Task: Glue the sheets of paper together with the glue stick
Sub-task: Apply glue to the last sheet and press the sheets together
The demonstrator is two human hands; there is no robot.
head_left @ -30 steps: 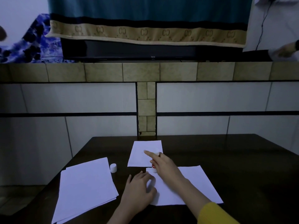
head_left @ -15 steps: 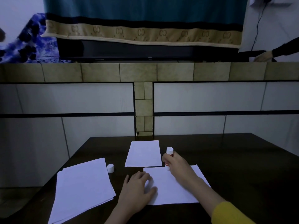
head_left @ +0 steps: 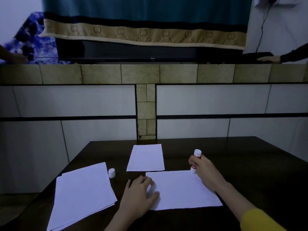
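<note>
Right hand (head_left: 205,171) grips upright red-and-white glue stick (head_left: 195,160); left hand (head_left: 139,193) presses flat on white sheet (head_left: 183,189).

Dark table (head_left: 250,164), draped television (head_left: 150,50)

— What's on the table (head_left: 250,164)?
— My dark table holds a paper stack (head_left: 83,192) at left, a white cap (head_left: 111,173) beside it, one sheet (head_left: 183,189) before me, another sheet (head_left: 146,157) farther back.
</note>
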